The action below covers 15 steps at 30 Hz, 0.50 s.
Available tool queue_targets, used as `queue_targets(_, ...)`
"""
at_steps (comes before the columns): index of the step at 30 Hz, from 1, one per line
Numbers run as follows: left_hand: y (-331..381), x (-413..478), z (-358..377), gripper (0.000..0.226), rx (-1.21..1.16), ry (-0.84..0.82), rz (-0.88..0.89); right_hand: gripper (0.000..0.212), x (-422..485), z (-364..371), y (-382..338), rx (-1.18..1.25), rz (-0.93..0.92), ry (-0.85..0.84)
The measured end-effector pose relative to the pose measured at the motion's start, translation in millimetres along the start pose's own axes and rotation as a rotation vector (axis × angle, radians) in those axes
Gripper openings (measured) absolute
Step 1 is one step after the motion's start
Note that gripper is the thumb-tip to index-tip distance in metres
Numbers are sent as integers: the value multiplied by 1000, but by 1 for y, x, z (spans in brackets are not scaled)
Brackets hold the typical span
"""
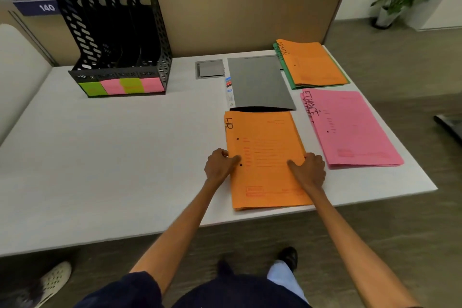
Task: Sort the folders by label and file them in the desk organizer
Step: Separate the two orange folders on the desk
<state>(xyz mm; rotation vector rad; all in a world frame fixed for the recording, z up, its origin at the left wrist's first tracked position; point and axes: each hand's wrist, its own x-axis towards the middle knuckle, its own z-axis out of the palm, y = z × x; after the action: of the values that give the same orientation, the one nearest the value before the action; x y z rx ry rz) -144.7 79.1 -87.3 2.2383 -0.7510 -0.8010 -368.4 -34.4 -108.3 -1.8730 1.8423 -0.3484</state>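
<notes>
Both hands are clamped on one stack. Left hand (220, 165) pinches the left edge of the orange paper folder stack (265, 157) hand-lettered HR, thumb on top. Right hand (310, 170) grips its right edge the same way, thumb on the cover. The hands sit apart, one per side.

I see the stack lying flat on the white desk top (100, 145), with its near end reaching the desk's front edge.

Just beyond it lies a grey plastic sleeve (257, 82) (colour-striped strip down its left side). To the right of the HR stack, and apart from it, is a pink paper folder stack (350, 127) marked FINANCE. Behind that, an orange paper folder marked ADMIN (315, 62) lies on green paper folders (287, 77).

A black perforated plastic desk organizer (117, 40) stands far left against the tan partition panel (237, 20), well apart from every folder. Green and pink sticky labels (122, 85) run across its front, but I can't read them.

A grey rectangular cable hatch (210, 69) sits between the organizer and the sleeve.
</notes>
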Motion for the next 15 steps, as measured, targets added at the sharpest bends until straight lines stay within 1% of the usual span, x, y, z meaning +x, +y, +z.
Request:
queue_targets(2,3,2,2,38,48,-18,-3,64,2,0,1,-46,-22,-14)
queue_targets(4,5,4,2,40,77,-34,-14,64,4,0,0,-64,-38,-33)
queue_targets(5,6,5,1,45,79,-43,-20,63,5,1,-2,-75,-46,-40)
queue_targets(8,7,6,-1,75,46,-81,-16,59,9,2,-7,-97,-65,-53)
queue_targets(10,9,8,-2,84,41,-102,-2,56,12,2,-11,-102,-66,-68)
queue_targets(12,11,11,-3,86,54,-102,14,54,16,2,-15,-111,-73,-74)
queue_targets(15,15,17,-6,82,20,-55,37,51,23,1,-24,-89,-88,-63)
